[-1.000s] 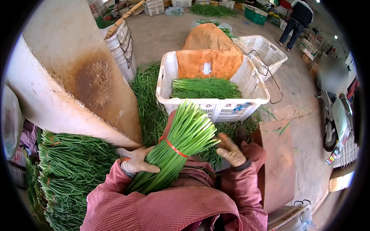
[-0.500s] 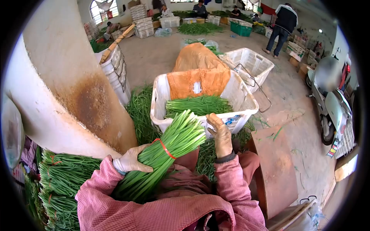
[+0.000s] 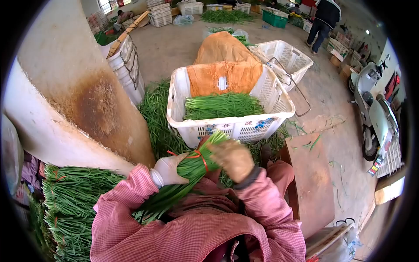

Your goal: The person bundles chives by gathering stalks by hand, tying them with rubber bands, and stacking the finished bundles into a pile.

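Note:
A bundle of green chives (image 3: 192,167) lies slanted over my lap, its pale ends pointing up and away from me. A red band (image 3: 202,158) circles it near those ends. My left hand (image 3: 171,170), in a whitish glove, is wrapped round the bundle just below the band. My right hand (image 3: 235,160), in a brownish glove, is at the pale ends and partly covers them; motion smears its fingers. Beyond both hands stands a white plastic crate (image 3: 187,124) with more chives (image 3: 222,106) inside and an orange sack (image 3: 224,81) over its far side.
Banded chive bundles (image 3: 76,201) are stacked at my left, beside a stained pillar (image 3: 102,109). A brown board (image 3: 310,179) lies to my right. Farther off are another white crate (image 3: 301,63), a scooter (image 3: 377,118) and a standing person (image 3: 325,22).
My right hand has moved down and left from beside the bundle onto its pale ends. The bundle sits lower and is tilted differently, still in my left hand. The view has tipped downward.

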Demonstrator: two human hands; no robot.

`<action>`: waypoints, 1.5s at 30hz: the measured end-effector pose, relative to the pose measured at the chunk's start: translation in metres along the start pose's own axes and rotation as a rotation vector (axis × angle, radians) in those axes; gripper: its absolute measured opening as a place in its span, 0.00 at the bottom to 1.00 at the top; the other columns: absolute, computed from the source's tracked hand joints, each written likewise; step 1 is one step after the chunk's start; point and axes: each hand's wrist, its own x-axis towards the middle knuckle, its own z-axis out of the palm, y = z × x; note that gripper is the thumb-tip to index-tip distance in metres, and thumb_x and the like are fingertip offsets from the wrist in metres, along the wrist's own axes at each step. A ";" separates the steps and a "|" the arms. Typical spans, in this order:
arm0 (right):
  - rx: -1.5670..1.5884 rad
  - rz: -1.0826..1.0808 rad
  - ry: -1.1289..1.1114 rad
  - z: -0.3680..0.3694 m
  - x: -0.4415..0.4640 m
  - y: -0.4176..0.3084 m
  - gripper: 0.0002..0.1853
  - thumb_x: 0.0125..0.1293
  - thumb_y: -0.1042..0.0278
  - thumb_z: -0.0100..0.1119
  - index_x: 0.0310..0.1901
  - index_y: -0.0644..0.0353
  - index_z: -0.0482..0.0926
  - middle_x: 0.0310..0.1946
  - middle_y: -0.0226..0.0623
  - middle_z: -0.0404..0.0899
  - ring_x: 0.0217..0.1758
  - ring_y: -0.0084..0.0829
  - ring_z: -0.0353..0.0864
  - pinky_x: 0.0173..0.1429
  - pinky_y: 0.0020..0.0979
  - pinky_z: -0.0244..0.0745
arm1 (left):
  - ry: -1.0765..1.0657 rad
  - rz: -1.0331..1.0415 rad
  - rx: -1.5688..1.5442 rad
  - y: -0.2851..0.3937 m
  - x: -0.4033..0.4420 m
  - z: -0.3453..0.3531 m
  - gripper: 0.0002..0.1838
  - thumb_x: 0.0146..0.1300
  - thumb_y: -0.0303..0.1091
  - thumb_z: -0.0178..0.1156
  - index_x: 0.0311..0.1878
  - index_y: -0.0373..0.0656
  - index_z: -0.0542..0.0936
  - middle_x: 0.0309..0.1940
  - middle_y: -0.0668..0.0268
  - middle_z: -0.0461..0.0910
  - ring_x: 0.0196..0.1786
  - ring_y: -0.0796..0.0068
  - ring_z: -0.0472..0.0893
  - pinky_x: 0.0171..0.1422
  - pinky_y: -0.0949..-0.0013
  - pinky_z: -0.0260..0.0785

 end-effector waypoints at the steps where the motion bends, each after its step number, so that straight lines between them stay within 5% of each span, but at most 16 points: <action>1: -0.032 -0.117 -0.070 0.023 0.007 -0.004 0.17 0.50 0.66 0.57 0.45 0.56 0.74 0.28 0.39 0.73 0.30 0.36 0.74 0.33 0.33 0.70 | -0.032 -0.015 0.029 0.005 -0.001 0.001 0.45 0.32 0.48 0.67 0.58 0.43 0.63 0.42 0.54 0.75 0.44 0.63 0.76 0.50 0.70 0.67; 5: -0.156 -0.085 -0.272 0.080 0.012 -0.006 0.08 0.54 0.60 0.52 0.28 0.53 0.77 0.24 0.33 0.73 0.27 0.37 0.74 0.30 0.35 0.70 | 0.036 0.038 0.121 -0.002 -0.004 0.010 0.44 0.32 0.50 0.68 0.56 0.43 0.65 0.39 0.53 0.75 0.41 0.60 0.77 0.47 0.69 0.68; 11: 0.131 0.014 -0.109 0.084 0.013 -0.009 0.10 0.57 0.60 0.50 0.27 0.57 0.75 0.26 0.39 0.74 0.30 0.42 0.74 0.33 0.40 0.69 | -0.064 -0.026 0.241 -0.022 -0.008 0.021 0.53 0.33 0.59 0.64 0.63 0.44 0.54 0.41 0.50 0.73 0.44 0.55 0.74 0.48 0.65 0.66; 16: 0.091 -0.007 -0.179 0.092 0.012 -0.010 0.10 0.52 0.61 0.53 0.28 0.58 0.74 0.25 0.43 0.74 0.29 0.43 0.74 0.33 0.39 0.70 | -0.161 -0.157 0.103 -0.005 -0.013 0.009 0.69 0.31 0.65 0.64 0.64 0.35 0.32 0.40 0.41 0.73 0.43 0.52 0.75 0.49 0.65 0.65; 20: 0.200 0.040 -0.074 0.095 0.008 -0.011 0.09 0.51 0.63 0.56 0.29 0.59 0.73 0.24 0.44 0.73 0.28 0.44 0.74 0.33 0.39 0.70 | -0.200 -0.243 0.117 -0.004 -0.014 0.014 0.69 0.28 0.67 0.64 0.64 0.33 0.36 0.48 0.42 0.68 0.52 0.51 0.69 0.57 0.61 0.58; 22: 0.373 -0.003 0.081 0.098 0.007 -0.011 0.07 0.53 0.69 0.56 0.31 0.61 0.73 0.25 0.43 0.75 0.28 0.40 0.75 0.32 0.33 0.71 | 0.227 -0.173 0.527 -0.001 -0.017 0.023 0.70 0.23 0.69 0.64 0.64 0.34 0.41 0.57 0.47 0.58 0.61 0.50 0.57 0.62 0.52 0.47; 23: 0.374 -0.001 0.081 0.098 0.005 -0.014 0.07 0.53 0.69 0.56 0.31 0.61 0.73 0.25 0.43 0.75 0.28 0.40 0.75 0.32 0.33 0.71 | 0.265 -0.194 0.398 0.000 -0.014 0.026 0.69 0.21 0.70 0.63 0.63 0.34 0.46 0.61 0.49 0.49 0.64 0.48 0.46 0.64 0.47 0.35; 25: 0.811 0.201 0.051 0.094 0.007 -0.021 0.05 0.56 0.75 0.54 0.34 0.63 0.72 0.26 0.40 0.76 0.29 0.32 0.77 0.33 0.26 0.71 | 0.339 -0.172 0.464 0.005 -0.005 0.033 0.68 0.22 0.73 0.59 0.63 0.34 0.48 0.60 0.50 0.52 0.64 0.50 0.49 0.64 0.49 0.35; 28: 0.891 0.229 0.062 0.090 0.011 -0.034 0.03 0.59 0.75 0.51 0.34 0.64 0.72 0.26 0.36 0.76 0.29 0.23 0.74 0.35 0.21 0.68 | 0.186 -0.211 0.655 -0.004 0.020 0.071 0.62 0.27 0.77 0.51 0.63 0.43 0.52 0.62 0.55 0.52 0.65 0.52 0.48 0.64 0.46 0.33; 31: 0.888 0.181 0.114 0.098 0.013 -0.039 0.03 0.61 0.74 0.49 0.34 0.64 0.71 0.25 0.33 0.75 0.28 0.20 0.71 0.34 0.19 0.67 | 0.377 -0.206 0.797 -0.010 0.032 0.090 0.46 0.40 0.71 0.47 0.62 0.56 0.57 0.62 0.58 0.54 0.66 0.56 0.48 0.64 0.45 0.33; 35: 1.175 0.322 0.076 0.104 0.018 -0.046 0.04 0.63 0.73 0.46 0.33 0.63 0.68 0.23 0.28 0.72 0.25 0.17 0.66 0.31 0.18 0.64 | 0.407 -0.126 0.655 -0.027 0.036 0.102 0.37 0.47 0.63 0.46 0.59 0.52 0.61 0.58 0.54 0.60 0.63 0.55 0.54 0.61 0.42 0.41; 37: 1.310 0.380 0.030 0.115 0.019 -0.048 0.05 0.63 0.73 0.45 0.31 0.62 0.69 0.22 0.28 0.71 0.24 0.16 0.65 0.29 0.19 0.63 | 0.708 -0.029 0.652 -0.076 0.060 0.145 0.34 0.47 0.57 0.49 0.58 0.52 0.63 0.56 0.65 0.63 0.62 0.65 0.57 0.65 0.49 0.39; 41: 0.990 0.373 -0.001 0.123 0.018 -0.050 0.04 0.61 0.73 0.47 0.30 0.60 0.69 0.19 0.31 0.69 0.22 0.22 0.66 0.28 0.23 0.63 | 0.403 -0.227 0.435 -0.066 0.065 0.137 0.30 0.49 0.56 0.47 0.56 0.53 0.65 0.52 0.67 0.66 0.58 0.64 0.60 0.63 0.53 0.44; 43: 0.834 0.170 0.307 0.129 0.017 -0.055 0.02 0.59 0.73 0.49 0.29 0.59 0.70 0.17 0.36 0.68 0.20 0.33 0.68 0.26 0.29 0.64 | 0.344 -0.279 0.371 -0.067 0.070 0.136 0.29 0.50 0.55 0.46 0.54 0.53 0.66 0.50 0.68 0.68 0.57 0.64 0.62 0.62 0.56 0.46; 45: 0.690 0.114 0.320 0.122 0.013 -0.058 0.02 0.58 0.73 0.49 0.29 0.59 0.70 0.18 0.39 0.70 0.22 0.39 0.69 0.27 0.32 0.65 | 0.306 -0.315 0.329 -0.070 0.074 0.135 0.27 0.51 0.55 0.46 0.53 0.53 0.67 0.48 0.69 0.70 0.55 0.64 0.64 0.61 0.58 0.48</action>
